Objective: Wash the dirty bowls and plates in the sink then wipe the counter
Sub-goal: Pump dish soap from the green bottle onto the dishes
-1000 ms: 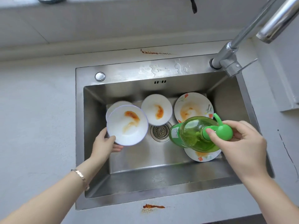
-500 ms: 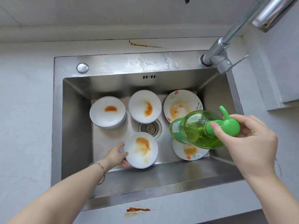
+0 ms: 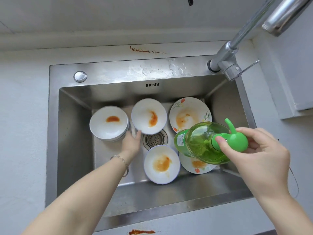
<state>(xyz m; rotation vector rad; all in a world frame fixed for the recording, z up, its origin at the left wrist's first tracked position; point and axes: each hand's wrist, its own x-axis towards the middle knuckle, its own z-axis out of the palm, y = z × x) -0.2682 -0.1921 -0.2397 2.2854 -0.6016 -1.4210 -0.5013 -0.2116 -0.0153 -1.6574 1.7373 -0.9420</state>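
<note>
Risk: right grip (image 3: 259,155) clutches tilted dish-soap bottle (image 3: 198,141), might slip onto plates (image 3: 189,112) | left grip (image 3: 131,142) spread loose at stained bowl (image 3: 149,116), could tip it.

Green soap bottle (image 3: 201,143), orange-stained white bowls (image 3: 161,164)

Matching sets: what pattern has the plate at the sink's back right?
White round plate with orange-green floral rim; head view.

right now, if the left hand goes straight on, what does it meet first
Most likely the back middle bowl: the left hand points at its near rim, fingertips touching or nearly so.
</note>
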